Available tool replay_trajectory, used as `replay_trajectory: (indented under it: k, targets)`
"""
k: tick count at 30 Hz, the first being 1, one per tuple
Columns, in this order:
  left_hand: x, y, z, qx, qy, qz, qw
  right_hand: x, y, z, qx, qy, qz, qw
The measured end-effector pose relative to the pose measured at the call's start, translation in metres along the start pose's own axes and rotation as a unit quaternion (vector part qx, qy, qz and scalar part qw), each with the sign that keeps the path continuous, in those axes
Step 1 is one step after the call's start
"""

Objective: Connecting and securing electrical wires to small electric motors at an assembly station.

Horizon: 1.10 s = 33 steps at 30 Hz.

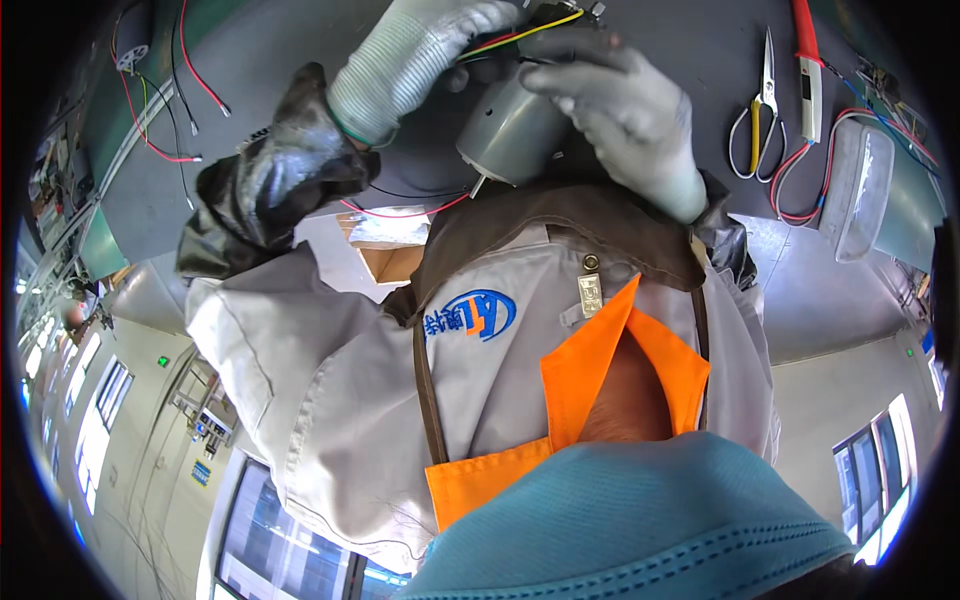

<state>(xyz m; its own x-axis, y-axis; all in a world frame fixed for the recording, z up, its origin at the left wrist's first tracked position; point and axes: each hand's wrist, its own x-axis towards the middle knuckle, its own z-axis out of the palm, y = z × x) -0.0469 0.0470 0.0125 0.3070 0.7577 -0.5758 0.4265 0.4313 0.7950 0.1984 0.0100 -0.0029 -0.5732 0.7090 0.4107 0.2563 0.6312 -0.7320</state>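
Both hands, in pale grey knitted gloves, meet over a grey metal cylindrical motor (512,130) held up close to the body, above the dark grey surface (690,60). The left hand (425,45) is curled narrow around a bundle of thin yellow, red and green wires (520,32) that runs from the top of the motor. The right hand (615,100) lies over the motor's upper right side with its fingers (560,75) wrapped onto the casing, so it holds the motor (the thumb is hidden behind the body of the motor). A short shaft sticks out of the motor's lower end, pointing down toward the chest. The left forearm wears a shiny black sleeve cover (270,180).

A thin red wire (400,212) sags beneath the motor, just above the collar of the pale grey work jacket with orange lining (480,380). Under it a small open cardboard box (385,250) shows between arm and chest.

On the surface to the right, well apart from the hands, lie a pair of steel scissors with yellow-lined handles (760,110), and just beside them a red-and-white pen-shaped tool (808,70) whose red lead loops down past a clear plastic tray (858,190). On the far left of the surface, loose red and black wires (160,110) trail along the green edge.
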Motion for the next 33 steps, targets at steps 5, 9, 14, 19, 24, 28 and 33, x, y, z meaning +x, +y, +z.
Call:
replay_trajectory:
  k: [5,9,14,19,24,28,33]
  targets:
    - [-0.001,-0.001,0.038,-0.142,0.099,0.175,0.969,0.020,-0.007,-0.016,0.421,0.176,0.350,0.818]
    - [0.005,-0.006,0.052,-0.347,0.041,0.071,0.934,0.022,0.002,-0.024,0.430,0.173,0.366,0.807]
    - [0.008,-0.003,0.059,-0.381,0.033,0.090,0.920,0.015,0.014,-0.024,0.442,0.179,0.344,0.809]
    - [0.015,-0.001,0.059,-0.427,0.004,0.080,0.901,0.008,0.012,-0.024,0.438,0.197,0.314,0.819]
    - [0.013,-0.001,0.061,-0.412,0.029,0.073,0.908,0.008,0.012,-0.024,0.447,0.195,0.318,0.813]
    - [0.011,0.003,0.065,-0.402,0.047,0.084,0.911,0.022,0.014,-0.042,0.451,0.101,0.377,0.803]
    - [0.027,0.017,0.079,-0.359,0.027,0.108,0.927,0.017,0.026,-0.062,0.446,0.006,0.367,0.816]
